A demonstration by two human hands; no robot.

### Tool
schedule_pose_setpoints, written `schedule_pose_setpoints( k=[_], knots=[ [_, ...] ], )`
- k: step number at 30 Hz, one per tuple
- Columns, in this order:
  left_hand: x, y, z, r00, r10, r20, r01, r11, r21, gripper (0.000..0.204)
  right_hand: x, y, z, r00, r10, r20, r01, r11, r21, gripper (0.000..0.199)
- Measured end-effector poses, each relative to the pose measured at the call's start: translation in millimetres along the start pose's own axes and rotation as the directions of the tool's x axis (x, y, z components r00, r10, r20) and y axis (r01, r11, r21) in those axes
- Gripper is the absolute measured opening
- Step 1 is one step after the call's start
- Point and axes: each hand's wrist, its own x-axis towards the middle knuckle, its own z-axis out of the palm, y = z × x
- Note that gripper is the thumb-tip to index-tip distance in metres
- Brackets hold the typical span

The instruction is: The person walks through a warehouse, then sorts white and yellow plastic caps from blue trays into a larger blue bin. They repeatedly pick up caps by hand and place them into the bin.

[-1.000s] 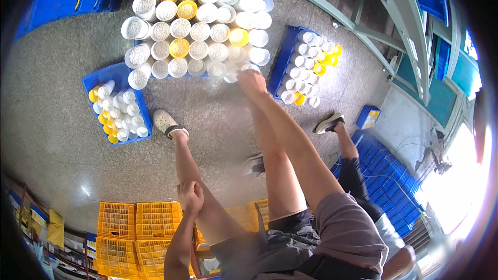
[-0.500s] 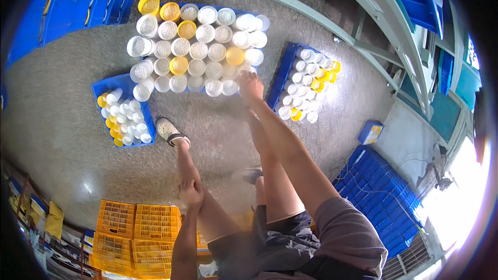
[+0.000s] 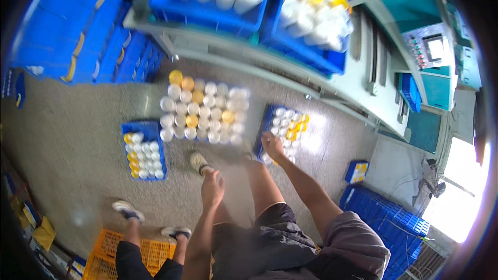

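In the head view, the right hand touched the near edge of a blue plastic crate of white and yellow cones on the grey concrete floor, grip unclear. The left hand hung empty, loosely curled, above the knee.

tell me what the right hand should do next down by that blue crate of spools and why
Probably lower the right hand a little further onto the near edge of the blue crate and grip it. That hand is stretched down at the crate's near corner, apparently empty, while the left hand hangs free above the knee. The crate is full of white and yellow spools, so the rim looks like the easiest hold.
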Motion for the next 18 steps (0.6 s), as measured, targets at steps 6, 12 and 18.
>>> schedule_pose_setpoints(
  k=[6, 12, 18],
  knots=[
    [181, 133, -143, 0.969, 0.165, -0.181, -0.194, 0.968, -0.156, 0.040, -9, -107, -135, 0.976, -0.123, -0.177, 0.195, 0.857, 0.478, 0.022],
    [313, 360, -154, 0.797, 0.574, -0.190, -0.594, 0.801, -0.071, 0.046, 93, -165, -327, 0.820, -0.111, -0.561, 0.347, 0.877, 0.334, 0.044],
    [420, 481, -54, 0.850, 0.493, -0.186, -0.476, 0.870, 0.131, 0.065, 223, -147, -406, 0.867, -0.186, -0.463, 0.288, 0.944, 0.159, 0.088]
  ],
)
